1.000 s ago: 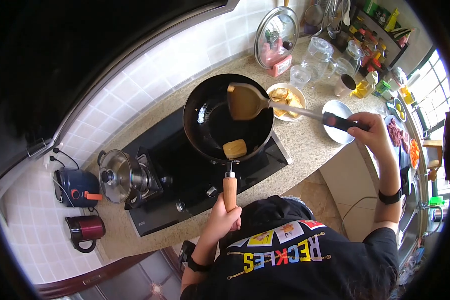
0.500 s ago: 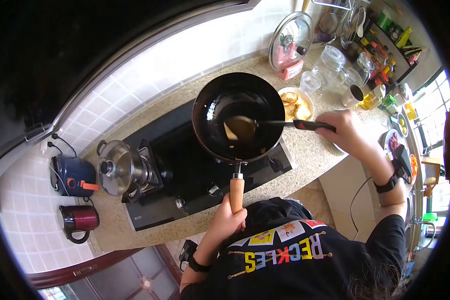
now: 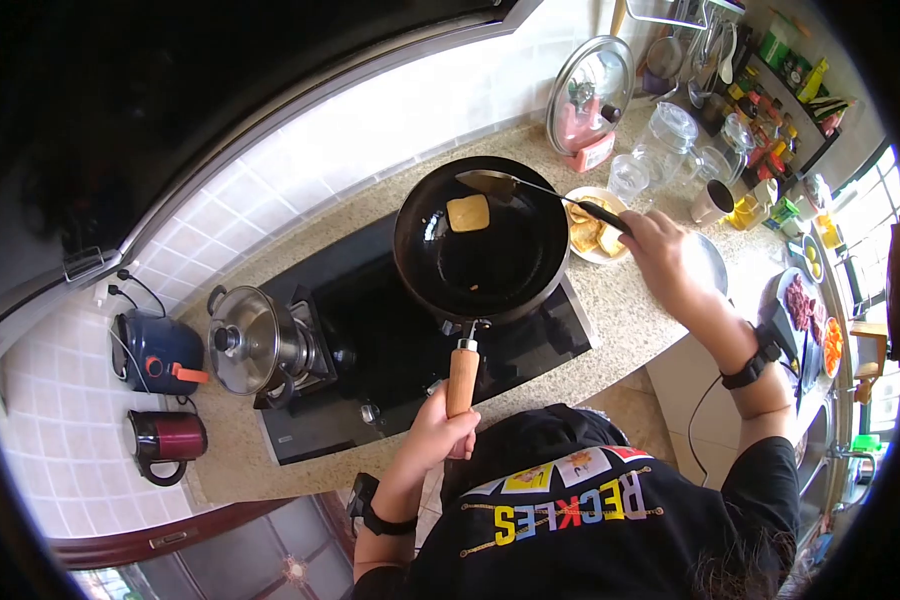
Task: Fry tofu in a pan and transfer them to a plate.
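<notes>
My left hand (image 3: 444, 432) is wrapped round the wooden handle of a black wok (image 3: 490, 262) on the hob. Inside the wok, toward its far side, lies a square, pale golden slice (image 3: 468, 213), with small crumbs lower down. My right hand (image 3: 654, 252) grips the black handle of a metal spatula (image 3: 487, 181). The spatula's blade is over the wok's far wall, just above the slice and apart from it. Right of the wok, a bowl (image 3: 622, 250) holds several browned pieces, and the spatula's handle passes over it.
A steel pot with a glass lid (image 3: 250, 340) stands on the left burner. Beyond it are a blue appliance (image 3: 160, 345) and a red kettle (image 3: 175, 436). A glass lid (image 3: 590, 90) leans in a pink stand; glass jugs (image 3: 670, 130), a cup (image 3: 712, 202) and a meat plate (image 3: 785, 310) are rightward.
The spatula has moved from the wok's middle up to its far rim, uncovering the slice, which now lies flat toward the far side. My left hand still holds the wok's handle.
</notes>
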The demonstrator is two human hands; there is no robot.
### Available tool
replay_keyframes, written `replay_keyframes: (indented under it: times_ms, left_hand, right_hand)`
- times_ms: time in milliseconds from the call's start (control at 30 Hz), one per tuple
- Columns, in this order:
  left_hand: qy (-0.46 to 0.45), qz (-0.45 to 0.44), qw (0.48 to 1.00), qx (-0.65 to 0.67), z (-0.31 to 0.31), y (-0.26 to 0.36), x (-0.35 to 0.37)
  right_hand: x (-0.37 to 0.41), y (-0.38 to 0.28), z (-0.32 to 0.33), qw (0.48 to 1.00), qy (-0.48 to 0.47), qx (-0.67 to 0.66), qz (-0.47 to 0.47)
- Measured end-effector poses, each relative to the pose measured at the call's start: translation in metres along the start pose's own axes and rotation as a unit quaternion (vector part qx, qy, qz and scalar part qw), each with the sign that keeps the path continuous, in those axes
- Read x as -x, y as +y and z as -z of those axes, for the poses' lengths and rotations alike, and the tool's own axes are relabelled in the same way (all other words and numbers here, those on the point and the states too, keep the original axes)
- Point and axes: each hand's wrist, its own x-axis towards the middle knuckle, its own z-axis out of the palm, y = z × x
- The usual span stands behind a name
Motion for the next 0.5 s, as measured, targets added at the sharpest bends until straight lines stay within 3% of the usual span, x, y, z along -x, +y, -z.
replay_keyframes:
  times_ms: [133,233,500]
  left_hand:
    - [-0.001,0.003,1.000,-0.008,0.008,0.003,-0.002]
    - [0.005,-0.008,1.000,-0.007,0.015,0.009,-0.002]
    - [0.003,0.001,1.000,0.000,0.016,0.002,-0.003]
  right_hand:
    - [-0.003,-0.002,-0.038,0.995,0.031,0.019,0.094]
    - [0.006,-0.014,-0.037,0.987,-0.060,0.002,0.147]
    - [0.022,-0.022,0.027,0.992,0.027,-0.014,0.126]
